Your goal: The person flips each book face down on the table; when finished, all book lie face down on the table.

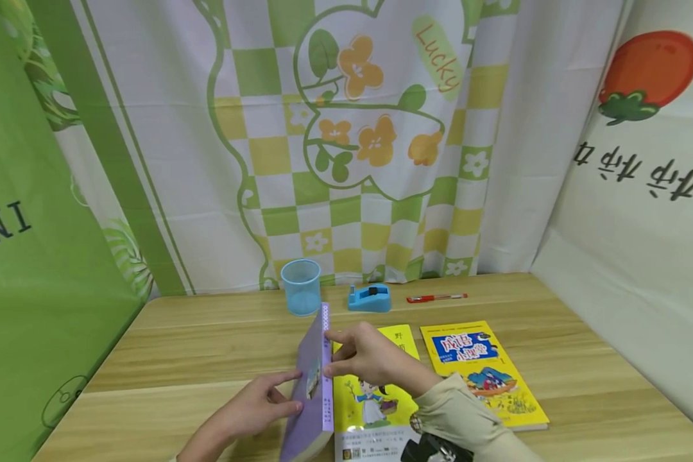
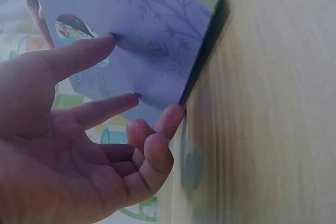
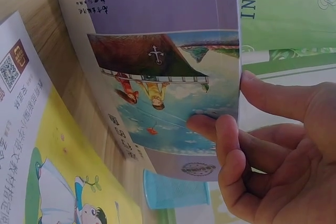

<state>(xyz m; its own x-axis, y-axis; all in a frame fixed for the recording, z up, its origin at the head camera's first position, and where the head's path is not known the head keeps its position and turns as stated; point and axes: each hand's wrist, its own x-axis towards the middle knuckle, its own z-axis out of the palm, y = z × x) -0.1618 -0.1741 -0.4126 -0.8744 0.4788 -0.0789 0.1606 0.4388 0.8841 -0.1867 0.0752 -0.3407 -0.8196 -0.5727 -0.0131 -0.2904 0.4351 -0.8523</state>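
A purple book [image 1: 306, 385] stands upright on its lower long edge, its spine facing up. My right hand [image 1: 366, 356] pinches it near the spine; in the right wrist view the thumb [image 3: 257, 90] is at the spine and a fingertip lies on the illustrated front cover [image 3: 157, 93]. On the opposite side, my left hand [image 1: 251, 407] touches the plain purple cover [image 2: 142, 35] with extended thumb and index finger, the other fingers bent near the lower edge. Just right of the purple book lies a yellow book [image 1: 375, 398] with a girl on its cover, partly hidden by my right arm.
Another yellow book [image 1: 468, 359] lies flat farther right on the wooden table [image 1: 167, 359]. Along the back are a blue mesh pen holder [image 1: 301, 289], a blue tape dispenser [image 1: 369, 298] and a red pen [image 1: 437, 298]. Printed curtains [image 1: 375, 160] hang behind.
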